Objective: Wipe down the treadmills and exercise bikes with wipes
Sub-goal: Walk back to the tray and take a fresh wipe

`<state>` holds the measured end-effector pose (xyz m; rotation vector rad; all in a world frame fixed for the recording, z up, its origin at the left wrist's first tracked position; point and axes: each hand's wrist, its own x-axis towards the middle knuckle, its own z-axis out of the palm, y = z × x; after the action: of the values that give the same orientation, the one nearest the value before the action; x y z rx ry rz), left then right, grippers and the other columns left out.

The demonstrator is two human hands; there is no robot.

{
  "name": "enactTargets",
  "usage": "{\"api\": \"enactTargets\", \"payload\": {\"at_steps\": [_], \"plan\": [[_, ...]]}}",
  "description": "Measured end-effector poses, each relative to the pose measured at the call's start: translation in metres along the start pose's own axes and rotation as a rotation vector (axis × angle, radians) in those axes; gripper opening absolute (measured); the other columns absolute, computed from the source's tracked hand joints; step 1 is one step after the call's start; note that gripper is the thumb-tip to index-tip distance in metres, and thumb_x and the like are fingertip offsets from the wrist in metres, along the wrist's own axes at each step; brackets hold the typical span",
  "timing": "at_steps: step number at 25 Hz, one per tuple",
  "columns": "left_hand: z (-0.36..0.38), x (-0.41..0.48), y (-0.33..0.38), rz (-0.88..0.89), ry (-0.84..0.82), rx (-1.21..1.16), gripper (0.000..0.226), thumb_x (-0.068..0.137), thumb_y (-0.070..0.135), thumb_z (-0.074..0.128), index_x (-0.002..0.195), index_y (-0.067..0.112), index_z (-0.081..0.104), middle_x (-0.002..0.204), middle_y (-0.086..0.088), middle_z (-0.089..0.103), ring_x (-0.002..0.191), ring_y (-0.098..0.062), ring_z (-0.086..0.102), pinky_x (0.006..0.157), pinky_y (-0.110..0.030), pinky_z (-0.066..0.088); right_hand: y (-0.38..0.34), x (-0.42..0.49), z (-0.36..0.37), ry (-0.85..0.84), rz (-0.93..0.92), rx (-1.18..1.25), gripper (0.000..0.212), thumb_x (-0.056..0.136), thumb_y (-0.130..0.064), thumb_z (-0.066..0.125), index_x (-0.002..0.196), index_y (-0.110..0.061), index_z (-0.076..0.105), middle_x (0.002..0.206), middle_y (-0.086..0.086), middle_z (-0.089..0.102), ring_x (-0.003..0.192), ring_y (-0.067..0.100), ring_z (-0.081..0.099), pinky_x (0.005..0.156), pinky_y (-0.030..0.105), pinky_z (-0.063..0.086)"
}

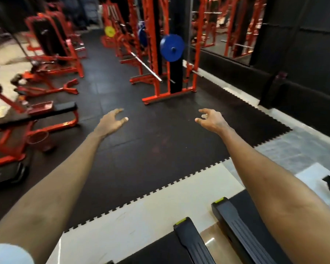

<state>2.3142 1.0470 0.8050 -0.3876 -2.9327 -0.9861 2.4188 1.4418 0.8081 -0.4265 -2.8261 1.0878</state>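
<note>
Both arms reach out over the black floor mat at mid-frame. The left hand and right hand hang with fingers apart, loosely curled, gripping nothing. Two treadmills sit at the lower right, one beneath the right forearm.

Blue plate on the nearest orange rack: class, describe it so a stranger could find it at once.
On the black mat stands the nearest orange rack. A blue plate hangs on it, facing us. It is nearer than the second blue plate and the yellow plate behind.
</note>
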Motion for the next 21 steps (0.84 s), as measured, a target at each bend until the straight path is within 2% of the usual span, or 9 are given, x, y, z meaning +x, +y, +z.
{"api": "enactTargets", "payload": {"at_steps": [5,10,16,21], "plan": [[-0.06,0.016,-0.08,-0.141,0.095,0.053,0.057,0.096,0.043,0.064,0.146,0.02,0.05,0.148,-0.009,0.053,0.138,-0.03,0.047,0.115,-0.043,0.035,-0.076,0.078,0.063,-0.119,-0.111,0.045,0.059,0.092,-0.037,0.067,0.146,-0.023,0.049,0.141,0.007,0.058,0.129,0.021,0.055,0.104,0.031,0.042],[-0.112,0.054,-0.151,-0.212,0.213,0.039,0.056,0.096,0.037,0.065,0.147,0.019,0.05,0.15,-0.008,0.051,0.138,-0.027,0.047,0.114,-0.038,0.033,-0.159,0.154,0.136,-0.198,-0.209,0.06,0.061,0.092,-0.036,0.069,0.147,-0.021,0.048,0.142,0.01,0.056,0.131,0.023,0.054,0.107,0.034,0.043],[-0.177,0.098,-0.239,-0.297,0.284,0.061,0.053,0.096,0.035,0.066,0.145,0.02,0.052,0.148,-0.005,0.053,0.138,-0.026,0.047,0.115,-0.039,0.034,-0.27,0.241,0.218,-0.251,-0.345,0.046,0.06,0.092,-0.034,0.068,0.146,-0.019,0.049,0.139,0.012,0.059,0.128,0.022,0.057,0.103,0.032,0.047],[-0.216,0.123,-0.312,-0.417,0.316,0.082,0.066,0.086,0.057,0.062,0.144,0.029,0.05,0.147,-0.003,0.054,0.136,-0.027,0.05,0.114,-0.046,0.038,-0.342,0.294,0.279,-0.296,-0.434,-0.016,0.06,0.091,-0.036,0.068,0.146,-0.018,0.05,0.137,0.01,0.061,0.129,0.022,0.056,0.109,0.035,0.041]]}}
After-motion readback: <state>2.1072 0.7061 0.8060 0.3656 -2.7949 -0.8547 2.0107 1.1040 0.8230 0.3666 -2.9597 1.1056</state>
